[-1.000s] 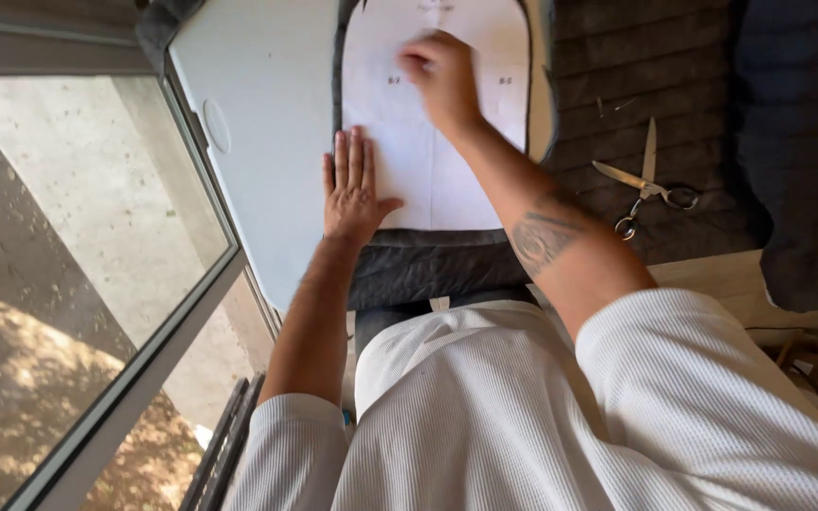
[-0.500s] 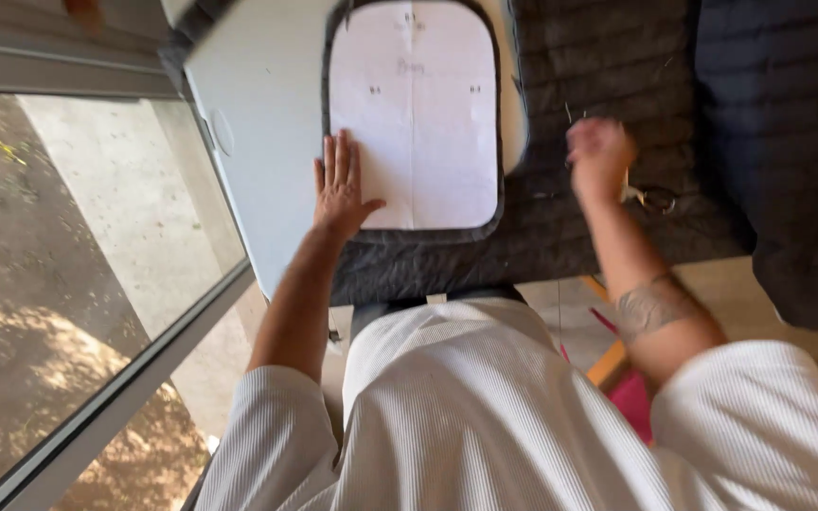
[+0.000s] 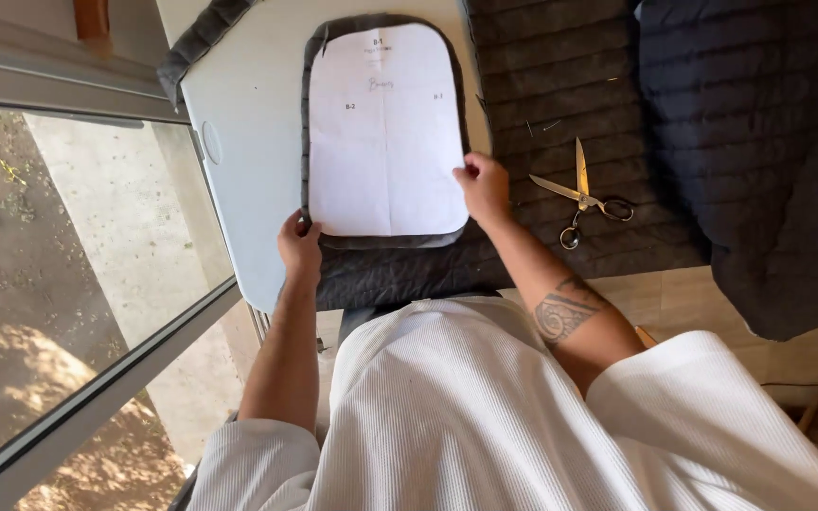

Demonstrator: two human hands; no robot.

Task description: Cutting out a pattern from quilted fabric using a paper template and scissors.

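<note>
Table [image 3: 248, 142], white paper pattern [image 3: 385, 132], hands [image 3: 300, 248].

Dark quilted fabric [image 3: 759, 142] beyond right edge.

hands: left [image 3: 299, 248], right [image 3: 485, 187] grip paper pattern [image 3: 385, 132] edges | scissors [image 3: 581, 193] beside, on quilted fabric [image 3: 560, 85]

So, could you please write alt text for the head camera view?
Seen from above, a person's left hand and right hand grip a white paper pattern lying on dark quilted fabric. Open scissors lie to its right.
</note>
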